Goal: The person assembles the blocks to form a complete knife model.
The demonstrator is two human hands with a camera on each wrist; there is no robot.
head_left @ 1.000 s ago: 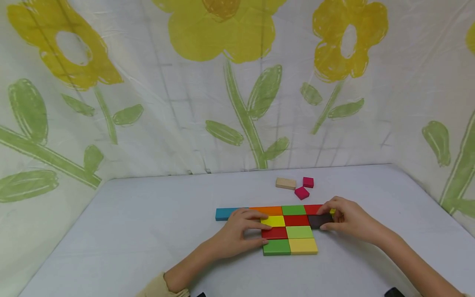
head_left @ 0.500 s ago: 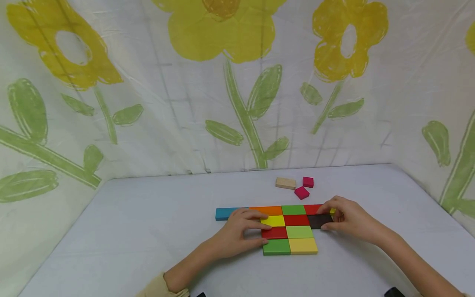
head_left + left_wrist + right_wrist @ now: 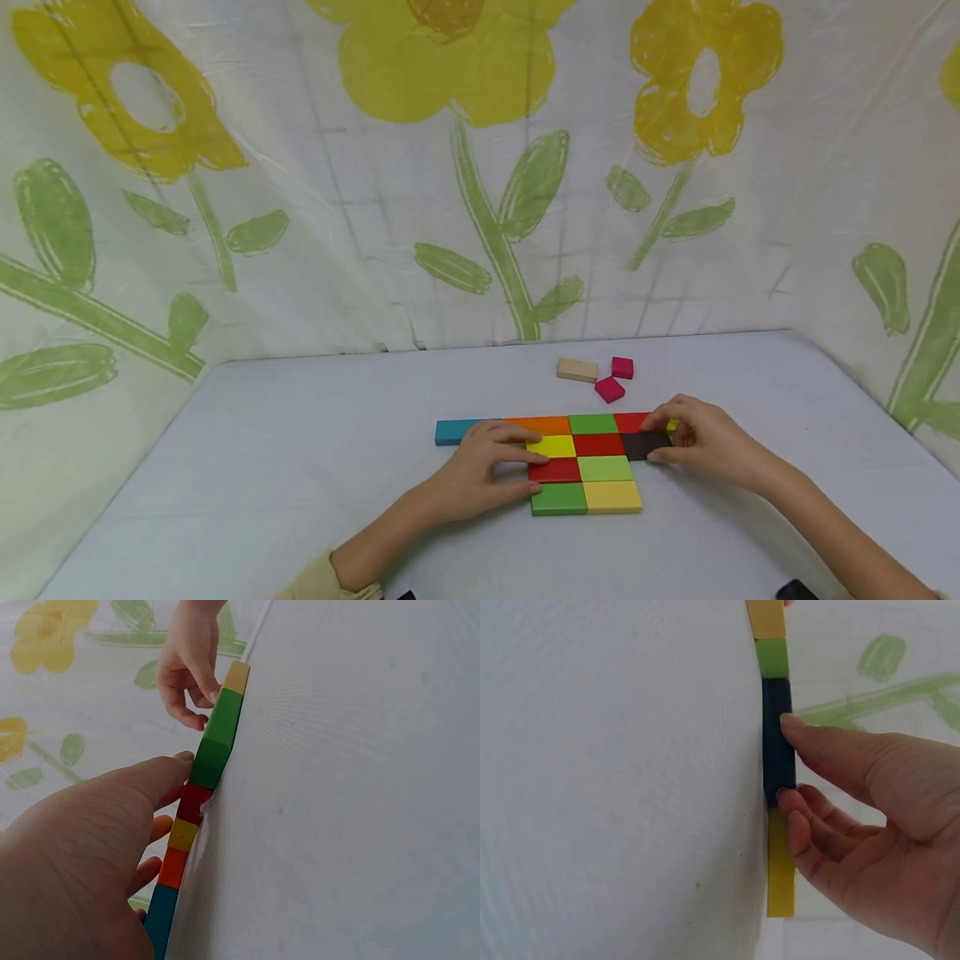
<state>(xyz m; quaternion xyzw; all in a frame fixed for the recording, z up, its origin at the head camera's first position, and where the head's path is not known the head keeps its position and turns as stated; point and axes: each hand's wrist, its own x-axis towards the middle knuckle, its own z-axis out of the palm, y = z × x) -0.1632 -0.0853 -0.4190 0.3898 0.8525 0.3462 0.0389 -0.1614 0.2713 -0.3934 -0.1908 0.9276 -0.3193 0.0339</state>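
Observation:
Flat coloured wooden blocks lie edge to edge in rows on the white table. My left hand rests along their left side in the head view, fingers spread, fingertips touching the yellow block, the dark red block and the green block. At the right end of the second row, my right hand pinches the black block between thumb and fingers. Seen from the right wrist, the thumb presses the black block's side and the fingertips meet its end, near a yellow block.
Behind the rows lie a plain wooden block and two crimson blocks. A blue block and an orange block extend the back row leftward. A flower-printed curtain hangs behind the white table.
The black block has shifted very slightly back toward the back row under my right hand. My left hand stays in place.

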